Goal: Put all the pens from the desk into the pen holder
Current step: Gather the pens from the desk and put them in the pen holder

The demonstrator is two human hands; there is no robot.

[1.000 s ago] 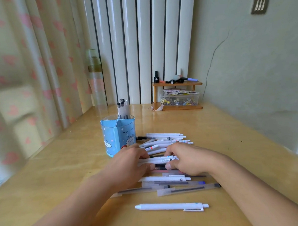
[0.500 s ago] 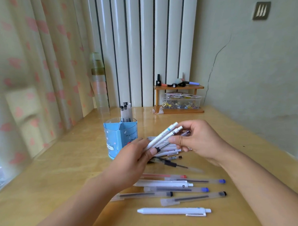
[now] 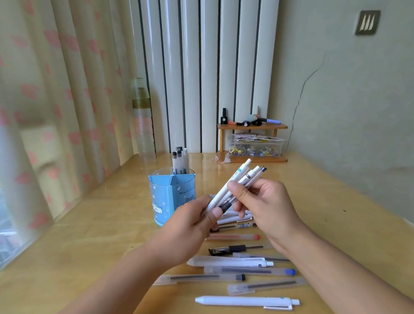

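Observation:
Both hands hold one bundle of pens [image 3: 237,181] above the desk, tilted up to the right. My left hand [image 3: 194,222] grips the lower ends and my right hand [image 3: 265,206] grips the middle. A blue pen holder [image 3: 170,198] stands left of the hands with a few pens [image 3: 180,161] upright in it. Several more pens lie on the desk below the hands, among them a white pen [image 3: 248,301] nearest me, a blue-capped pen [image 3: 251,271] and a red pen [image 3: 233,237].
A small wooden shelf [image 3: 251,126] with a clear box of clips [image 3: 255,148] stands at the desk's back edge. A tall clear bottle [image 3: 141,121] stands by the curtain at the back left. The wall runs along the right side.
The hands closed on a bundle of pens in the pile and lifted it off the desk. The bundle now points more steeply upward and sits higher beside the holder.

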